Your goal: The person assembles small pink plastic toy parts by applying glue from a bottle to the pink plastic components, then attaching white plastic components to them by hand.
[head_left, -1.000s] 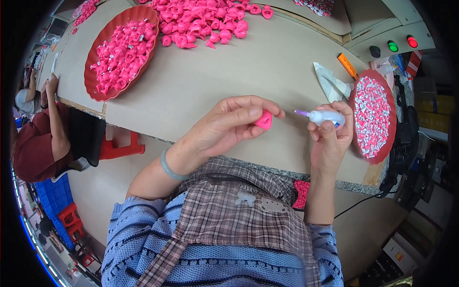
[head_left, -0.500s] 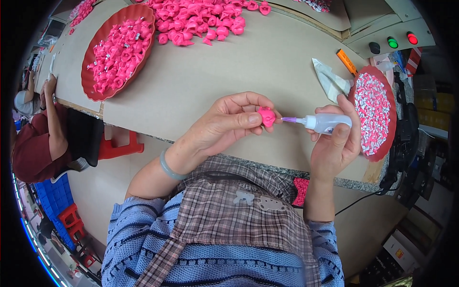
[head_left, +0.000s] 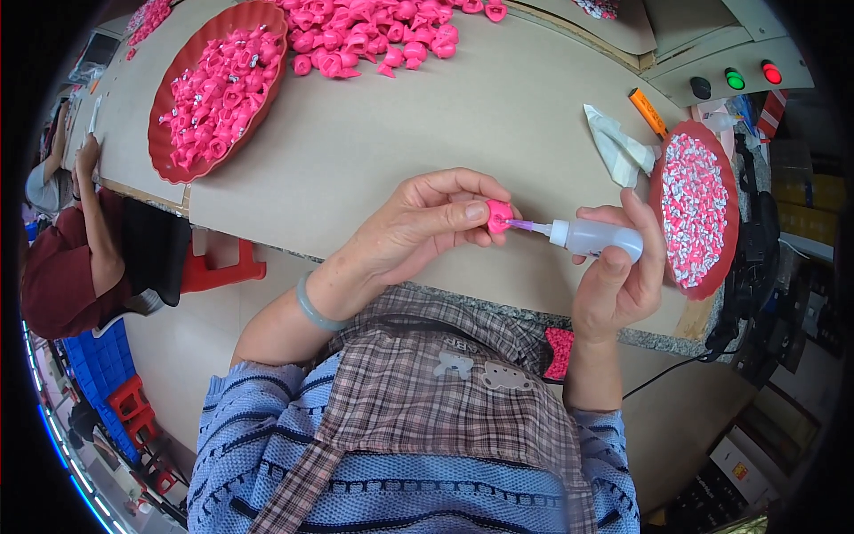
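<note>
Between the thumb and fingers of my left hand is a small pink plastic piece, rounded in shape. My right hand grips a translucent squeeze bottle with a white collar and a thin purple nozzle. The bottle lies almost level, and its nozzle tip meets the right side of the pink piece. Whether the tip sits in a hole or only against the surface, I cannot tell. Both hands are raised over the near part of the beige table.
A red scalloped tray of pink pieces stands at the far left, beside a loose pink heap. Another red tray on the right holds small pink-and-white bits. Near it lie crumpled white tissue and an orange marker. A co-worker sits at left.
The bottle has moved slightly left with my right hand, and its nozzle tip now reaches the pink piece. My left hand keeps its hold, almost still.
</note>
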`<state>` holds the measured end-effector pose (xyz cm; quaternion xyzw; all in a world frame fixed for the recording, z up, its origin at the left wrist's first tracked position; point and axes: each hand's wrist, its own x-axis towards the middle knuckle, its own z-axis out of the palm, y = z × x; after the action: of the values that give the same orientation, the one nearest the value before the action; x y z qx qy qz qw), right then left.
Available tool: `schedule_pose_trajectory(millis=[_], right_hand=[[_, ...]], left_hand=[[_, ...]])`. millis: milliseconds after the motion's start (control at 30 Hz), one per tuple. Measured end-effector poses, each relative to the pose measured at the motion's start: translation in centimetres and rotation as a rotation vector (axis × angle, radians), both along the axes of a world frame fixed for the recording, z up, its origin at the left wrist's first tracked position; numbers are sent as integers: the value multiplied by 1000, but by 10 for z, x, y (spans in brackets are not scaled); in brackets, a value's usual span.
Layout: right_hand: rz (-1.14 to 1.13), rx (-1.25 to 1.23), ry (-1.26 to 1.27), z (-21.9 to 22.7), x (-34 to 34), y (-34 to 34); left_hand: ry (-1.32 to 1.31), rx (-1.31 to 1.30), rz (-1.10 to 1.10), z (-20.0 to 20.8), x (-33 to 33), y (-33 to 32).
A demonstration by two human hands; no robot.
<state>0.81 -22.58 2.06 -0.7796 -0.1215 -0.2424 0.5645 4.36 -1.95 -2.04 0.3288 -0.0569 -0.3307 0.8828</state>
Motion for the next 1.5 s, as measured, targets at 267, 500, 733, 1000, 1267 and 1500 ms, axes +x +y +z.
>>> schedule_pose_trajectory(millis=[267, 500, 733, 1000, 1267, 1500], right_hand=[[6, -16, 5, -1, 0, 0], [9, -44, 2, -1, 0, -1], [13, -75, -7, -2, 2, -2], [12, -84, -67, -8, 2, -4], [-16, -188, -141, -10, 0, -6], [-24, -202, -139, -12, 1, -8]], left_hand=[[6, 3, -9, -1, 0, 0], [23, -2, -15, -1, 0, -1], [45, -20, -18, -1, 2, -1], [42, -3, -23, -2, 1, -1], [22, -2, -31, -1, 3, 0], [41, -5, -23, -4, 4, 0]])
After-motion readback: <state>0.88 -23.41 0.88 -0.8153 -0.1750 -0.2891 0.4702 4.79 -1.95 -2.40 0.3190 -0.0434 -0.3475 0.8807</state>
